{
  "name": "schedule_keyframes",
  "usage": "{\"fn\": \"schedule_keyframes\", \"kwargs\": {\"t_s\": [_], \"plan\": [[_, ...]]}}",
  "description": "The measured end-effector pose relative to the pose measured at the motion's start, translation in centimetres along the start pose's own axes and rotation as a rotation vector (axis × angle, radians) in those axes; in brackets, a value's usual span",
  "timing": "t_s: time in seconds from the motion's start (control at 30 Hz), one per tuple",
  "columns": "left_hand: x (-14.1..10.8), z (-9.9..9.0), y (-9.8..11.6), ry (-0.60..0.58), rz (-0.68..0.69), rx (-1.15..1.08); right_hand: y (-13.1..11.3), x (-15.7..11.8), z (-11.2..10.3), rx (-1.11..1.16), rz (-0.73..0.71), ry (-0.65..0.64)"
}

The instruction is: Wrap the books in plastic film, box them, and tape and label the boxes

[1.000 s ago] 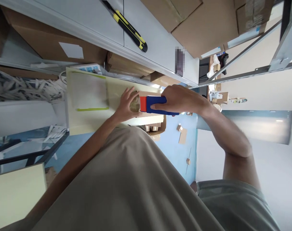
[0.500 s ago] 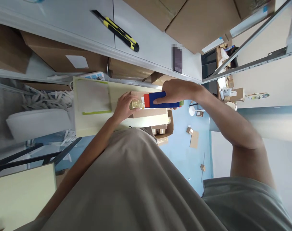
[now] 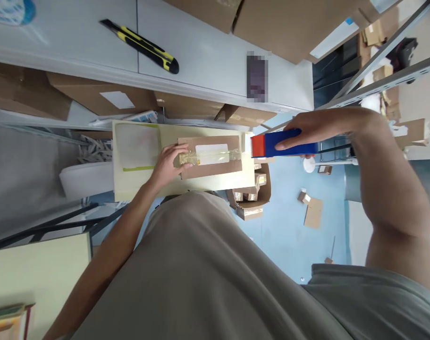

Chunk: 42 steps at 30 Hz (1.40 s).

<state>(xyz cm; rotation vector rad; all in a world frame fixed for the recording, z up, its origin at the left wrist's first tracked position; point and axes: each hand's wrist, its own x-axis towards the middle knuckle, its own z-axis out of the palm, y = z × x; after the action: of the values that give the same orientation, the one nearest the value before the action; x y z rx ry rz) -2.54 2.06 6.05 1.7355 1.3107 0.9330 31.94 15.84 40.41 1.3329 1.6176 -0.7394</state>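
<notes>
A flat cardboard box (image 3: 211, 171) lies on the pale yellow table (image 3: 144, 182). Clear tape (image 3: 234, 154) runs lengthwise over it and across a white label (image 3: 206, 150). At the box's left end, my left hand (image 3: 168, 164) holds it, thumb and fingers apart over the end of the tape. Off to the right, beyond the box and the table's end, my right hand (image 3: 301, 131) is closed around a blue tape dispenser (image 3: 271, 144) with a red toothed front. That front faces the box, with a gap between them. Some fingers of my right hand are hidden behind the dispenser.
A grey shelf (image 3: 207, 61) above the table bears a yellow-black utility knife (image 3: 144, 47), a dark phone (image 3: 257, 78) and large cartons (image 3: 271, 28). An open carton (image 3: 266, 189) of small boxes stands beyond the table's right end. A metal upright (image 3: 384, 80) rises near my right arm.
My right hand has moved right with the tape dispenser, off the box and past its right end. Tape now shows along the box top. My left hand stays at the left end.
</notes>
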Motion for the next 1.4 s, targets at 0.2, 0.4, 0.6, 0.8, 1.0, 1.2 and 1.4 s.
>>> {"fn": "schedule_keyframes", "kwargs": {"t_s": [0.2,0.4,0.6,0.8,1.0,1.2,1.4], "plan": [[-0.2,0.6,1.6,0.009,-0.091,0.122,9.0,3.4,1.9,0.050,0.022,0.030],[-0.5,1.2,1.9,0.040,-0.132,0.177,12.3,12.1,5.2,0.148,-0.133,0.015],[-0.6,1.4,2.5,0.062,-0.176,0.234,13.3,18.0,7.0,0.162,-0.188,0.018],[-0.8,1.7,3.3,0.049,-0.244,0.269,11.1,21.5,8.7,0.189,-0.220,0.018],[-0.6,2.0,3.9,0.037,-0.273,0.274,6.7,23.1,12.1,0.036,-0.207,0.257],[-0.8,2.3,4.1,0.029,-0.214,0.265,5.6,22.1,16.1,0.022,-0.039,0.356],[1.6,2.8,7.4,0.083,-0.148,0.337,5.5,15.5,14.6,0.261,0.005,0.675]]}}
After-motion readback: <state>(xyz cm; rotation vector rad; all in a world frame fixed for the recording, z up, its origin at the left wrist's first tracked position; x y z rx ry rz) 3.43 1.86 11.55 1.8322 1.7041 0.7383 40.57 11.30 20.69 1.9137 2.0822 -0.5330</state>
